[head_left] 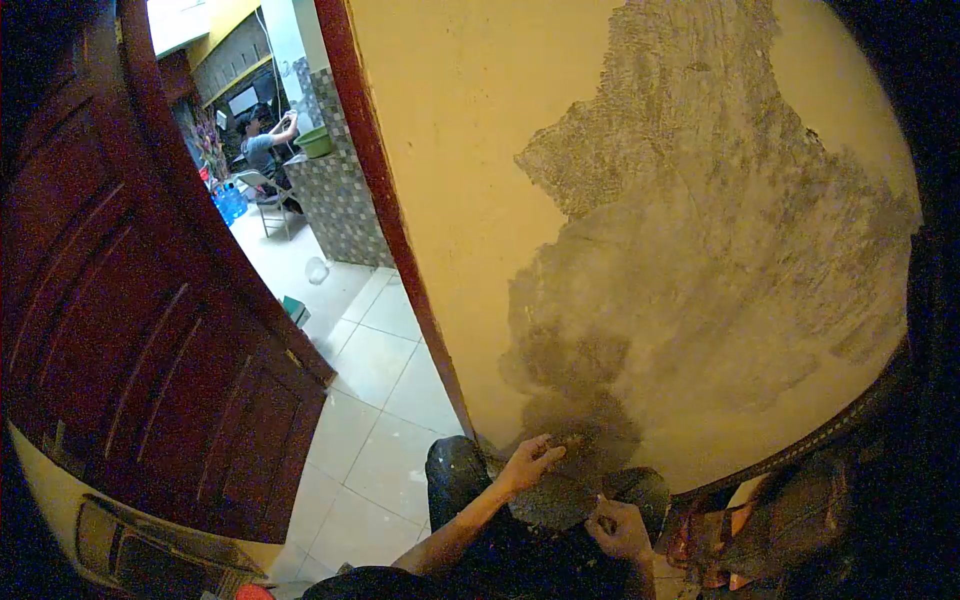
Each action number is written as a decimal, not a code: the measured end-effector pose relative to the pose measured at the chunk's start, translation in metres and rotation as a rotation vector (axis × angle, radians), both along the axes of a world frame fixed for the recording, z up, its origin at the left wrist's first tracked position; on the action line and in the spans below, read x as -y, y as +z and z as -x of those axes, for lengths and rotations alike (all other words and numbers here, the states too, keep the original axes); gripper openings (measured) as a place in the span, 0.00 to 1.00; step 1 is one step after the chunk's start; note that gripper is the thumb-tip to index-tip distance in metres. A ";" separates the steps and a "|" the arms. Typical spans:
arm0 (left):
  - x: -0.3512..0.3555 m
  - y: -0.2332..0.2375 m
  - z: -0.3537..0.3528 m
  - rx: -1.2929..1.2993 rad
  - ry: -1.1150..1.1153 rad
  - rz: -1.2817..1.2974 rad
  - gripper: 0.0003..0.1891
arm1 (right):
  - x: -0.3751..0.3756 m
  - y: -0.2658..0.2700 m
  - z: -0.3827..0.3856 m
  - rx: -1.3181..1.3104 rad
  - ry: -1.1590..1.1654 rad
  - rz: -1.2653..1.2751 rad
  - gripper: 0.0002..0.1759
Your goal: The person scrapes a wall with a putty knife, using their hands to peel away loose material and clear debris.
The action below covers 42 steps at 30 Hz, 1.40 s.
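Low in the view, my left hand (528, 466) is held near the foot of the wall, beside a dark grey patch (588, 425). Its thumb and fingers are bent together, and whatever is between them is too small to make out. My right hand (622, 530) is lower and to the right, with curled fingers around something small with a whitish tip. Between and below the hands lies a dark grey surface (550, 503) with crumbs on it. My knees, in dark cloth, are on both sides.
A yellow wall (450, 170) has a large rough grey plaster area (700, 250). At left, a dark red door (150, 330) stands open onto a white tiled floor (375, 365). Beyond it, a person (260, 150) sits on a folding chair (268, 205) near a green basin (313, 142).
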<state>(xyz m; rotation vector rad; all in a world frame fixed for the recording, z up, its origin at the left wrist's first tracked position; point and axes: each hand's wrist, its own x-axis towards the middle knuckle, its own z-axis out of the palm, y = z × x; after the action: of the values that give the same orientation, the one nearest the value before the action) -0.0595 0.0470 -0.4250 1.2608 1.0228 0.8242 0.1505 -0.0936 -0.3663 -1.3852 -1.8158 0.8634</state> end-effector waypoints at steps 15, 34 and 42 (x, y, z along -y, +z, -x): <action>-0.002 0.014 0.002 -0.036 -0.024 -0.043 0.19 | -0.004 0.011 -0.002 0.042 0.033 -0.019 0.08; -0.006 -0.014 0.005 -0.058 0.004 -0.057 0.22 | -0.007 0.008 0.003 0.012 0.019 -0.036 0.10; 0.000 0.013 0.002 0.037 0.025 -0.101 0.21 | -0.005 0.008 0.003 0.061 -0.003 0.008 0.07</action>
<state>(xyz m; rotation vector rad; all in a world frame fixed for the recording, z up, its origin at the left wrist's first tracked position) -0.0614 0.0470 -0.4121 1.3152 0.9796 0.9251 0.1480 -0.0885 -0.3580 -1.4334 -1.8574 0.8362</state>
